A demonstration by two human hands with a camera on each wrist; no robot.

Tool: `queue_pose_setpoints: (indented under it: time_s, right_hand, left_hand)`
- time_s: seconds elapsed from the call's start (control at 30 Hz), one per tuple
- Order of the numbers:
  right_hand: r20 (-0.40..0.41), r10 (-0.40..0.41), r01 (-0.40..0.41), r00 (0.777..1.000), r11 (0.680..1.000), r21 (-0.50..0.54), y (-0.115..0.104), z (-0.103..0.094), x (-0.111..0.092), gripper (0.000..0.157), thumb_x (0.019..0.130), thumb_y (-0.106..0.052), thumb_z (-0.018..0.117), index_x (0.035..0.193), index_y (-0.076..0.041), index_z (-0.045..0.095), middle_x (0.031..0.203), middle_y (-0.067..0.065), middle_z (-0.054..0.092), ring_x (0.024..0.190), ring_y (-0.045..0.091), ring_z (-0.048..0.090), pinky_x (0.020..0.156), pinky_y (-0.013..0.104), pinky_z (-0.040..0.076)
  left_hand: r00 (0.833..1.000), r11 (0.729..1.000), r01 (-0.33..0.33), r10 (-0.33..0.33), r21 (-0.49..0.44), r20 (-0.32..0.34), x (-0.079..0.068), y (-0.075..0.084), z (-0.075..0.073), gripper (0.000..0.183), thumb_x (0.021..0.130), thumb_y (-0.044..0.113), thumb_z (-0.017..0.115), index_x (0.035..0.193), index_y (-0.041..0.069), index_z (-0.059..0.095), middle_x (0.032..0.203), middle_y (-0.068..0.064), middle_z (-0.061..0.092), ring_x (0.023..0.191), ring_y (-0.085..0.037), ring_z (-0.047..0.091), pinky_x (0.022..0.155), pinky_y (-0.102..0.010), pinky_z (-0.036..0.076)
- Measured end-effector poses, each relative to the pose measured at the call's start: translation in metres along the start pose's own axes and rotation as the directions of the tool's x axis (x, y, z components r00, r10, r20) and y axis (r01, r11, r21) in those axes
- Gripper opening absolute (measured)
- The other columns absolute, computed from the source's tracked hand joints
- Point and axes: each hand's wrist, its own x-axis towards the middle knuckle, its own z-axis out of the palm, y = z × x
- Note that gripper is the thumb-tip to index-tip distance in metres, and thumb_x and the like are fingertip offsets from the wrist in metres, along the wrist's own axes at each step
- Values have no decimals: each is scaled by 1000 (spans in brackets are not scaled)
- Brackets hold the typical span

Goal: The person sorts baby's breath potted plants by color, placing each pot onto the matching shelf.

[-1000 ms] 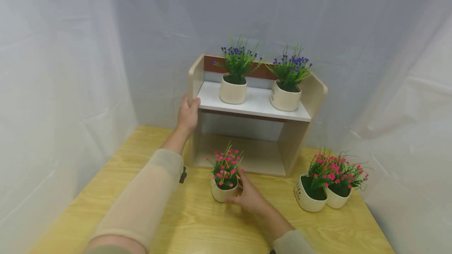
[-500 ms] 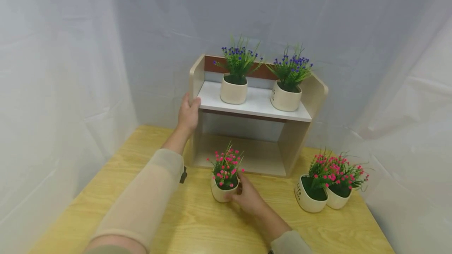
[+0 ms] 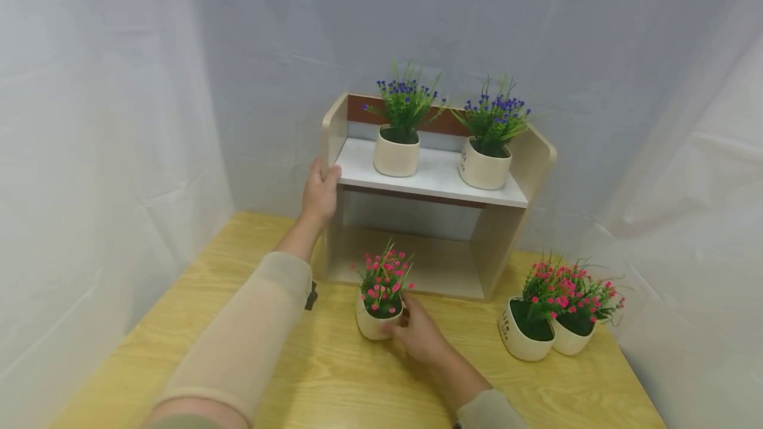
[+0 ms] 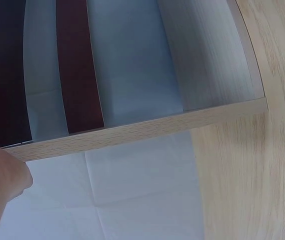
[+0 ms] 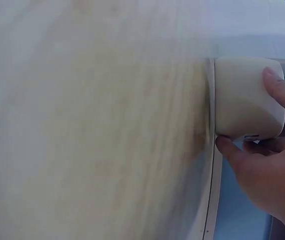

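My left hand (image 3: 320, 196) grips the left side panel of a two-tier wooden shelf (image 3: 512, 237), thumb at the front edge beside the white upper board. In the left wrist view, part of that hand (image 4: 2, 177) shows at the panel's end. My right hand (image 3: 423, 333) holds a cream pot (image 3: 372, 324) of pink artificial flowers from its right side, in front of the shelf's lower tier. Thumb and fingers lie around the pot (image 5: 245, 97) in the right wrist view, its base close to the shelf's front edge there.
Two cream pots with purple flowers, a left one (image 3: 396, 154) and a right one (image 3: 485, 167), stand on the upper board. Two pink-flowered pots (image 3: 524, 339) stand close together on the wooden table (image 3: 334, 382) at the right. Pale sheeting (image 3: 268, 51) hangs behind and at both sides.
My right thumb has come slightly further onto the pot. The left hand, shelf and other pots stay where they were; the head view has shifted slightly.
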Motion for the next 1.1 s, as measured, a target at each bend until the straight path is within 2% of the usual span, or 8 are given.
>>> queue_pose_setpoints:
  time_s: [0.1, 0.2, 0.37, 0.47, 0.6, 0.73, 0.9, 1.1]
  right_hand:
    - [-21, 24, -24, 999, 1000, 6, -3, -1, 4, 91, 99, -20, 79, 170, -4, 26, 171, 27, 39, 153, 53, 46, 122, 62, 47]
    - [-41, 10, -10, 999, 1000, 3, -4, -2, 10, 91, 99, -21, 80, 170, -4, 25, 169, 29, 40, 152, 54, 47, 120, 61, 49]
    - [-48, 2, 1, 999, 998, 59, -9, -8, 26, 89, 100, -24, 80, 170, -10, 28, 171, 25, 40, 155, 54, 43, 122, 62, 46]
    - [-65, -44, 48, 997, 997, 55, -13, -12, 40, 84, 99, -22, 80, 169, -11, 33, 170, 23, 41, 154, 52, 44, 121, 61, 48]
    - [-108, -115, 114, 987, 993, -17, -17, -15, 58, 76, 99, -18, 81, 164, -11, 43, 164, 22, 48, 148, 48, 53, 120, 58, 50]
    - [-128, -117, 111, 985, 993, -47, -19, -15, 73, 73, 98, -19, 81, 162, -13, 47, 162, 19, 52, 147, 43, 57, 120, 56, 51]
    - [-147, -84, 73, 986, 994, -81, -14, -10, 86, 75, 97, -23, 83, 160, -6, 46, 159, 25, 53, 145, 46, 58, 116, 55, 55]
    - [-156, -115, 82, 981, 975, -206, -8, -6, 97, 71, 97, -26, 83, 154, 0, 50, 148, 27, 61, 136, 45, 63, 115, 58, 55]
  left_hand:
    - [1000, 1000, 4, -4, 8, 3, -1, 1, -1, 61, 112, 36, 49, 166, 13, 35, 165, -19, 48, 156, -39, 42, 134, -59, 28]
    - [1000, 1000, 10, -10, 13, 13, -1, 0, 0, 60, 112, 38, 49, 166, 14, 35, 165, -19, 48, 156, -39, 43, 134, -60, 29]
    - [1000, 1000, 21, -21, 20, 22, 0, -3, 1, 60, 113, 40, 49, 165, 14, 35, 164, -18, 49, 155, -40, 43, 132, -62, 31]
    - [1000, 1000, 19, -19, 17, 12, 1, -4, 1, 60, 112, 40, 49, 165, 14, 36, 164, -19, 49, 155, -40, 44, 132, -61, 31]
    - [1000, 1000, 13, -13, 6, 2, 2, -5, 1, 59, 112, 39, 49, 164, 15, 37, 163, -18, 51, 154, -39, 44, 132, -61, 30]
    - [1000, 1000, 6, -6, -7, 7, 2, -4, 1, 58, 112, 38, 49, 164, 15, 37, 162, -18, 51, 154, -38, 44, 132, -61, 30]
    - [1000, 1000, 7, -7, -17, 10, 0, -2, 2, 59, 113, 37, 49, 166, 15, 36, 163, -18, 50, 154, -38, 44, 132, -61, 31]
    - [1000, 1000, -9, 10, -27, 4, -1, -1, 2, 57, 113, 34, 49, 165, 13, 36, 163, -18, 50, 154, -39, 44, 133, -61, 30]
